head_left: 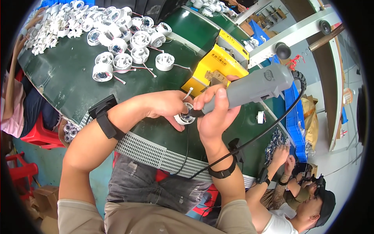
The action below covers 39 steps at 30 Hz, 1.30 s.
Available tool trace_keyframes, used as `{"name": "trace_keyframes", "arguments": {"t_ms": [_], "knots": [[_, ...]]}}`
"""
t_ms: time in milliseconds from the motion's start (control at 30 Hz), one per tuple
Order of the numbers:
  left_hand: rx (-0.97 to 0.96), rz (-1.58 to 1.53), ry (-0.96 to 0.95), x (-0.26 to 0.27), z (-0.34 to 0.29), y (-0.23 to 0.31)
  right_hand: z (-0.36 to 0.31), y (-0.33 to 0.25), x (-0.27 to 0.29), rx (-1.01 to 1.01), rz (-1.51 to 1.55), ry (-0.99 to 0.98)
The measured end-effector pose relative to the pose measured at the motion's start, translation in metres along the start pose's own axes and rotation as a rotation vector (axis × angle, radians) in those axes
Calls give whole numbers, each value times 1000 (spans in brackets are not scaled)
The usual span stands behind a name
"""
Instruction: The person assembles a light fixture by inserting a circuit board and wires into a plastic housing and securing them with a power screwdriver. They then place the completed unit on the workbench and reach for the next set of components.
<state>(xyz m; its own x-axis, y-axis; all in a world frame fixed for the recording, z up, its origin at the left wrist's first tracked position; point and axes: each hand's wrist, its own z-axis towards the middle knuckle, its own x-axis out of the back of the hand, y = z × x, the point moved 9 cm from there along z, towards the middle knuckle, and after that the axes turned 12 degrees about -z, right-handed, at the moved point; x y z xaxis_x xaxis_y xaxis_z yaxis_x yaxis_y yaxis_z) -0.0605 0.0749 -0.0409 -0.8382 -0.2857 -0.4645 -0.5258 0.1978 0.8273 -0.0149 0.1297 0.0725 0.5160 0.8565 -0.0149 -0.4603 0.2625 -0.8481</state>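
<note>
With the left hand (167, 104), we are pinching a white, round plastic housing (186, 119) above the green bench (152, 84); the right hand (216, 117) is gripping a grey, corded, screwdriver-like tool (251, 87). We are apparently fastening, the next move calling for steady alignment.

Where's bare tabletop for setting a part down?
Bare: green tabletop between the white-part pile and left forearm; smaller patch between right hand and lone white part. Crowded: far left under that pile, and around the grey tool.
</note>
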Motion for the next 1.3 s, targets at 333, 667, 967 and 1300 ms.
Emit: {"name": "trace_keyframes", "arguments": {"t_ms": [333, 667, 967, 1300], "knots": [[15, 64, 10, -8, -7, 9, -6, 2, -10, 55, 67, -222], [-825, 1149, 1103, 74, -106, 103, 16, 6, 70, 58, 24, 29], [-624, 915, 935, 47, -88, 106, -5, 41, 338, -599, -1566, 633], [-380, 689, 56, -33, -31, 49, 11, -17, 237, 126, -1200, 660]]}}
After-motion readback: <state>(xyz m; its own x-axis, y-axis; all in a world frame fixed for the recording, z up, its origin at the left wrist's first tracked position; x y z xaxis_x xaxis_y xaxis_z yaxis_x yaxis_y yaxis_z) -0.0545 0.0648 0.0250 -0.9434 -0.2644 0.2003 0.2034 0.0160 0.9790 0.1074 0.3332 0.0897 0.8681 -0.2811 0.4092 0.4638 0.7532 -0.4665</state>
